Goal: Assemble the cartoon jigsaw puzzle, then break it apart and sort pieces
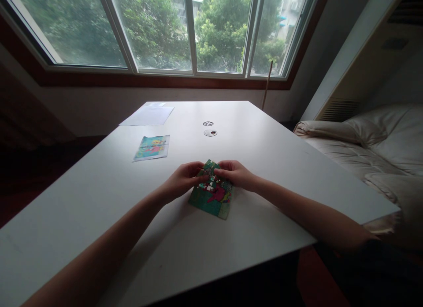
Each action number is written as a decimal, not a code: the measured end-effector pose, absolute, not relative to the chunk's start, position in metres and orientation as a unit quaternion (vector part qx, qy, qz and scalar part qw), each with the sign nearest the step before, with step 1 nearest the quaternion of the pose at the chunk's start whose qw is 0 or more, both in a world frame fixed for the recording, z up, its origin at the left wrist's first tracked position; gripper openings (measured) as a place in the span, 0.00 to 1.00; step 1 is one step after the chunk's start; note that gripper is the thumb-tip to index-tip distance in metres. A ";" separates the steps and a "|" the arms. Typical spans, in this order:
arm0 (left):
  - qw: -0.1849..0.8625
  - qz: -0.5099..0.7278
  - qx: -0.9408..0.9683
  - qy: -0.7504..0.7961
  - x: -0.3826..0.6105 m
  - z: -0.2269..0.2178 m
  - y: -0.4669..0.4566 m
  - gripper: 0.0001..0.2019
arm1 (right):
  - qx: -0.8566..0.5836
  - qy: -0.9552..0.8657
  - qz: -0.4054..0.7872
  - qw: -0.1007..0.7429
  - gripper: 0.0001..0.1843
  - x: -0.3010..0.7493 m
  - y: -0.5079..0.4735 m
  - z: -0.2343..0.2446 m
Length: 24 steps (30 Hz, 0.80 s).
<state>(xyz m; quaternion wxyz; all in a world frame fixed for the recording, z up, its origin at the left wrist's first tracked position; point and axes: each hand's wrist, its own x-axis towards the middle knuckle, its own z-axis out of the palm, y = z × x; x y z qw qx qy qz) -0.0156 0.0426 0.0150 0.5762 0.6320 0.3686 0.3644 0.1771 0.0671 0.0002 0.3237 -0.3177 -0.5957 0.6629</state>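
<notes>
A small green picture card [211, 205] with a pink figure and a patchy mosaic of white, red and green bits is held just over the near part of the white table. My left hand [185, 180] is closed on its upper left edge, thumb across the front. On the upper right side, my right hand [237, 174] pinches the same card, its thumb on the face near the mosaic. Fingers behind the card are hidden. The lower end of the card tilts toward me. Whether the mosaic bits are loose pieces or print is too small to tell.
A creased colourful picture sheet [152, 147] lies left of centre on the white table [280, 152]. White paper [147, 115] sits at the far left. Two small round discs [210, 132] lie ahead of my hands. A pale sofa [363, 144] stands at the right.
</notes>
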 end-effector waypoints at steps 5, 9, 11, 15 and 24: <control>0.531 0.404 0.642 0.378 -0.015 0.012 0.044 0.10 | -0.316 -0.579 0.675 0.330 0.16 0.178 0.071 -0.002; 0.527 0.426 0.622 0.393 -0.015 0.010 0.046 0.11 | -0.333 -0.599 0.631 0.365 0.15 0.177 0.073 0.001; 0.532 0.428 0.612 0.400 -0.015 0.009 0.047 0.12 | -0.339 -0.615 0.602 0.380 0.15 0.178 0.073 0.003; 0.532 0.432 0.590 0.427 -0.015 0.010 0.047 0.13 | -0.352 -0.644 0.532 0.422 0.15 0.180 0.077 0.005; 0.604 0.482 0.466 0.431 -0.007 0.011 0.044 0.14 | -0.293 -0.650 0.590 0.378 0.13 0.176 0.069 0.008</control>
